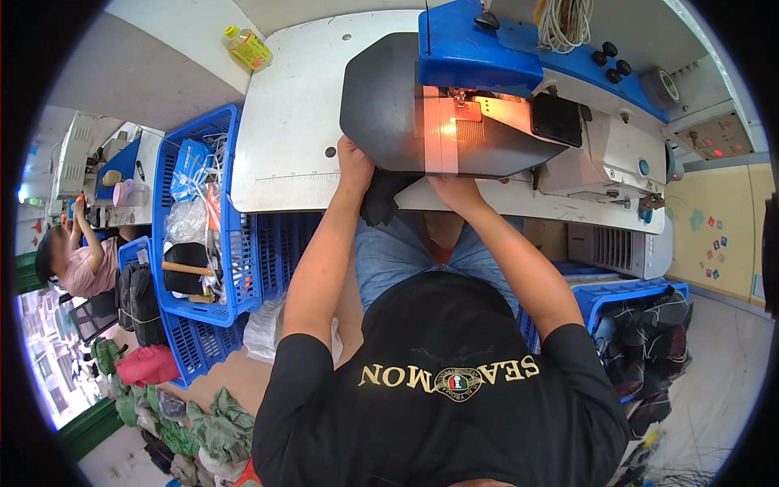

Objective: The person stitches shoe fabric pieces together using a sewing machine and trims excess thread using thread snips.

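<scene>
A wide dark panel (pixel 381 105) with cut corners lies under the blue-headed sewing machine (pixel 479 61), lit by a warm lamp near the needle. At the panel's lower left edge is my left hand (pixel 355 165), closed beside a bunched black cloth (pixel 386 197) that hangs over the table's front edge. The cloth appears to be held in it, though the fingertips are hidden. My right hand (pixel 456 193) is at the panel's front edge, right of the cloth. Its fingers are mostly out of sight under the panel, so their grip does not show.
The white sewing table (pixel 284 154) carries a yellow-capped bottle (pixel 248 49) at the back left. Left of it stands a blue crate (pixel 235 243) with plastic bags and a wooden-handled tool. Another blue crate (pixel 641 288) holds dark items at right. A person (pixel 85 264) sits far left.
</scene>
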A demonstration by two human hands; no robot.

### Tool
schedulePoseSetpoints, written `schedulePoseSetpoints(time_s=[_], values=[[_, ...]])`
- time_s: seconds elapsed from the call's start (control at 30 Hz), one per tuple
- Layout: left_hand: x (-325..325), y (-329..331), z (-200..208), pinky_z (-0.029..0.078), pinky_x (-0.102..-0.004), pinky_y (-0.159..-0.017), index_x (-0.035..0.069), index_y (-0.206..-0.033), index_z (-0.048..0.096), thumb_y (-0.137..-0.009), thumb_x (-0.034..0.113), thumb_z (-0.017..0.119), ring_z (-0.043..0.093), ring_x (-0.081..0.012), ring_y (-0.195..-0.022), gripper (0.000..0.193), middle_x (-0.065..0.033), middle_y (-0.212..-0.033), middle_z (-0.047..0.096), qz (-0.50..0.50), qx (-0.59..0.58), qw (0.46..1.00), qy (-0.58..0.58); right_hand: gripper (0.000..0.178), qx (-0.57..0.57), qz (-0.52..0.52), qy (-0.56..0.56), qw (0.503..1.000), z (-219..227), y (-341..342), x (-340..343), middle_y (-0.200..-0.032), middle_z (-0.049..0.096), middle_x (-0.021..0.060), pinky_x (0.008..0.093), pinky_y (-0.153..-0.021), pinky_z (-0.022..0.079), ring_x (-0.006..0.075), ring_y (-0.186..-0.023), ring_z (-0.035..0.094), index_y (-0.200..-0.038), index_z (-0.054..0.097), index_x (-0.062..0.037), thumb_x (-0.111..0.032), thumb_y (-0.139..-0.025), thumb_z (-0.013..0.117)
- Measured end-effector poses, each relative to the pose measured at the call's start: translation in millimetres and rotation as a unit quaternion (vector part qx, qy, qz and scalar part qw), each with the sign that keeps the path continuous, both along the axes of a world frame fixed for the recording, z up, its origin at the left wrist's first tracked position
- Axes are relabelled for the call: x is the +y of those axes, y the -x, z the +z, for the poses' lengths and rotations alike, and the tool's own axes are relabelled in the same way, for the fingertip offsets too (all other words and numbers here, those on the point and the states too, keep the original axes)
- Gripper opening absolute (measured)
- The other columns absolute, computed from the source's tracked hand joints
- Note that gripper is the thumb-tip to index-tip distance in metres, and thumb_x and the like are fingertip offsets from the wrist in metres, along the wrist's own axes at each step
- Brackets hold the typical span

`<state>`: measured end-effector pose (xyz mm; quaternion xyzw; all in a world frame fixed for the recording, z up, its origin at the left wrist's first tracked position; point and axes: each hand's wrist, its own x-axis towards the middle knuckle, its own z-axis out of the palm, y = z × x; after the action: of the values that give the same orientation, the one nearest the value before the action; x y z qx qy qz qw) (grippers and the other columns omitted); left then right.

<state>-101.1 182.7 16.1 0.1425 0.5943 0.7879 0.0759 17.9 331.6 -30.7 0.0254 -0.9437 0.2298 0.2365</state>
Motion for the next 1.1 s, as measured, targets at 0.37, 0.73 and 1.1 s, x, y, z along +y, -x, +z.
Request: schedulePoseSetpoints(time_s=[0.37,0.73,1.1], values=[[-1,-1,-2,0.047,-0.0241,-0.062,-0.001,-0.087,0.066,-0.086,0.0,0.06,0.059,-0.01,-0.072,0.006,-0.0032,-0.081,0.067,0.013,-0.008,1.0,0.012,0.037,-0.04,-0.028,0.192,0.98,31,6,-15,-0.113,0.056,0.0177,0.0456,-0.091,0.043,0.0366,-0.107,0.053,-0.115,0.057,-0.0043,-0.024,-0.085,0.064],[-8,13,-5,0.045,-0.0223,-0.063,0.001,-0.093,0.063,-0.09,0.002,0.057,0.057,-0.0084,-0.071,0.007,-0.0016,-0.082,0.064,0.042,-0.102,0.991,-0.075,0.018,0.042,-0.058,0.161,0.984,30,13,-15,-0.086,0.062,0.0154,0.0424,-0.075,0.048,0.0311,-0.084,0.06,-0.093,0.062,-0.0015,-0.017,-0.083,0.064],[-41,15,17,0.047,-0.0253,-0.076,0.0,-0.094,0.063,-0.092,0.008,0.057,0.058,-0.0115,-0.084,0.01,-0.0059,-0.091,0.065,0.182,0.041,0.982,0.022,0.024,0.054,-0.09,0.025,0.994,29,-2,-7,-0.089,0.064,0.0131,0.0437,-0.074,0.049,0.0319,-0.082,0.062,-0.095,0.064,-0.0059,-0.028,-0.088,0.061]])
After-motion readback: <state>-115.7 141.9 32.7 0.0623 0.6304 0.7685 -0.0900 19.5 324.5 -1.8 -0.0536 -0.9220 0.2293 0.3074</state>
